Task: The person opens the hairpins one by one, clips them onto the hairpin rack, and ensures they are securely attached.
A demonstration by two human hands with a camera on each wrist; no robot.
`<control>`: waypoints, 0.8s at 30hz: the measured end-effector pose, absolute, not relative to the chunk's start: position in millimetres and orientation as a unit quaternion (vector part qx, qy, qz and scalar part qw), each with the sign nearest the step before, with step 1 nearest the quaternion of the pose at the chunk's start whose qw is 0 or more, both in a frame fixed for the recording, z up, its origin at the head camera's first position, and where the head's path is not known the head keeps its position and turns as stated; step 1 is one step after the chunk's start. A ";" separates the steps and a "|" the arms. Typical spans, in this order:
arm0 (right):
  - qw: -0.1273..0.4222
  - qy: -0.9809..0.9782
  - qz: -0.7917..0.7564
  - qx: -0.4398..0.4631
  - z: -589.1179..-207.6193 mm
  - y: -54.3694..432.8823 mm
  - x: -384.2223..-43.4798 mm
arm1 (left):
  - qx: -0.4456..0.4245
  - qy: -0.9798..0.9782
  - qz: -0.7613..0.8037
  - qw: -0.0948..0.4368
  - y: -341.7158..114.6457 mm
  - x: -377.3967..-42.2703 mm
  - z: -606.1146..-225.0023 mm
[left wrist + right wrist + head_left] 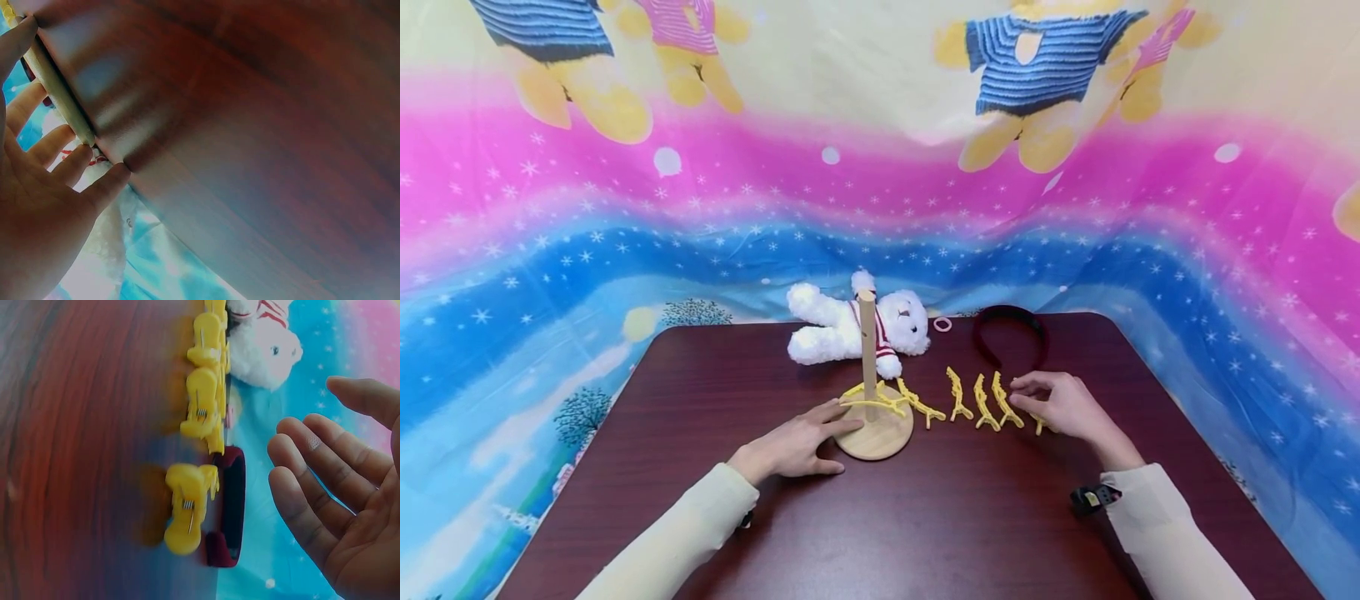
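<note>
A pale wooden post on a round base (880, 442) stands near the middle of the table. My left hand (797, 442) rests at the base's left edge, its fingers spread and fairly straight; the left wrist view also shows this hand (56, 187) beside the wood. Yellow spring clips (895, 403) lie on and around the base. Farther right, several more yellow clips (981, 404) stand in a loose row. Over the rightmost clip (186, 509) hovers my right hand (1063, 407). In the right wrist view, that hand (350, 506) has loosely bent fingers with nothing between them.
Behind the post a white plush bear (827, 342) in a striped top lies on its back. A small pale ring (942, 324) and a dark red headband (1041, 333) lie toward the table's back edge. A patterned cloth (880, 200) hangs around the table (925, 533).
</note>
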State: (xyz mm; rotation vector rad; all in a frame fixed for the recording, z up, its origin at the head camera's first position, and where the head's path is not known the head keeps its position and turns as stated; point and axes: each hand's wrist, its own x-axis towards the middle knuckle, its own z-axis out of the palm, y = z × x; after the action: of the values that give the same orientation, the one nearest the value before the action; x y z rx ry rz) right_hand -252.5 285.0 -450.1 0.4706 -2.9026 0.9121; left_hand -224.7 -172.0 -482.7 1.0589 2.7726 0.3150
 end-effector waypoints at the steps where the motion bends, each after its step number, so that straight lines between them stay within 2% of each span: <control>1: 0.032 -0.943 0.297 0.150 -450.8 287.4 -252.4 | 0.354 0.926 0.105 0.078 -172.0 -224.7 -482.8; 12: 0.032 -0.952 0.275 0.126 -458.9 306.2 -251.0 | 0.351 0.927 0.105 0.080 -170.9 -225.2 -483.8; 24: -0.017 -0.962 0.257 0.086 -468.6 320.9 -249.8 | 0.353 0.926 0.109 0.083 -170.6 -224.5 -481.5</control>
State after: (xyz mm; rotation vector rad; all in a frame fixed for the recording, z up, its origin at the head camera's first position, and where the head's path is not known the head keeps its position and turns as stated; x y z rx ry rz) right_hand -249.8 320.9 -468.6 0.2727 -3.0571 0.8172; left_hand -224.5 -170.6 -481.5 1.0526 2.7642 0.3253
